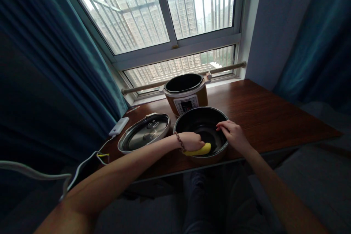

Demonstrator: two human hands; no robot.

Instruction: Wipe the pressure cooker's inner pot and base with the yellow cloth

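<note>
A dark inner pot [200,117] stands near the front edge of the wooden table. Inside its near side, my left hand [191,141] is closed on a yellow cloth [201,150], part of which hangs over the rim. My right hand [233,135] pinches the pot's right rim, thumb and fingers bent over the edge. Behind the pot sits a brown and white pressure cooker body [172,102], its top uncovered and its front panel facing me. To the left, a round lid [145,133] lies with its shiny metal inner side up.
A white power bank [119,126] with a cable [82,164] lies on the table's left side. The wooden table [268,117] stretches right. A barred window [170,44] with a rail stands behind; blue curtains [68,44] hang at the left.
</note>
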